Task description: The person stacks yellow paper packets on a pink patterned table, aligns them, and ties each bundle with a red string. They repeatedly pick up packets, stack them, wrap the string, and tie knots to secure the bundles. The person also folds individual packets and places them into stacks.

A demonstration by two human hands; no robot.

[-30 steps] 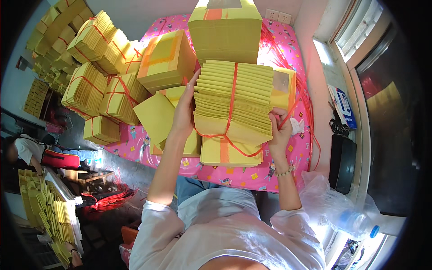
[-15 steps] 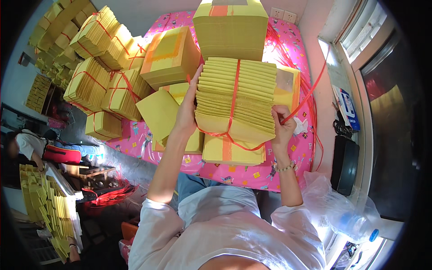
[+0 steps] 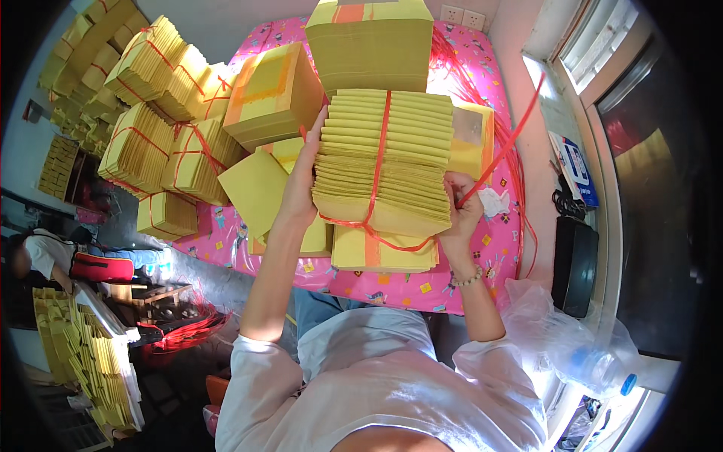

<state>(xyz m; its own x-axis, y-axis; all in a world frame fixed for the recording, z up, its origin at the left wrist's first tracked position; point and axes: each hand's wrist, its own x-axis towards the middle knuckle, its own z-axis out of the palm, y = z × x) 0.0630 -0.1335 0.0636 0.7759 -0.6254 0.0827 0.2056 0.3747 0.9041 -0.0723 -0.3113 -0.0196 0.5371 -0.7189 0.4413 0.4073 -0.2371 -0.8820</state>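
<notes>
While ribbon-tied envelope bundles (image 3: 135,143) stand at the left of the pink-covered desk (image 3: 392,285), the left hand (image 3: 300,181) grasps the left side of a yellow envelope stack (image 3: 418,162), held over the desk before the person. A red ribbon (image 3: 379,154) runs down the stack's front; the right hand (image 3: 463,211), closed against its right side, pinches ribbon whose end slants up and right. Farthest right, a black case (image 3: 576,267) lies beside the window (image 3: 644,196).
</notes>
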